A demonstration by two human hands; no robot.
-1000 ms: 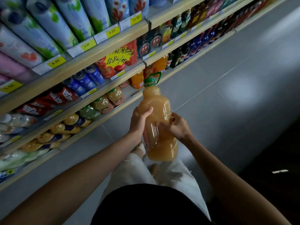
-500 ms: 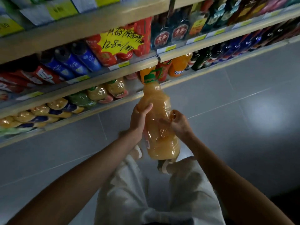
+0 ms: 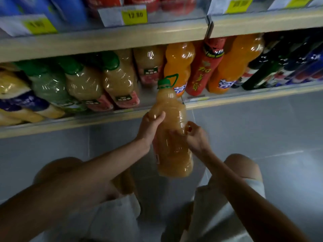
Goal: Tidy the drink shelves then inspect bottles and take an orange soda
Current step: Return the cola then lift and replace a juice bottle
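Step in hand: shelf tidying. Left hand (image 3: 150,131) and right hand (image 3: 196,139) both grip 1 juice bottle (image 3: 172,151), cap toward the lower shelf (image 3: 244,97) front edge. Likely next move: seat it in the gap beside the orange soda (image 3: 178,65) standing there

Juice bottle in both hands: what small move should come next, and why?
Probably ease the juice bottle forward into the bare spot on the bottom shelf. Left hand and right hand grip it just before that shelf, cap toward the gap between matching green-capped bottles and the orange soda.
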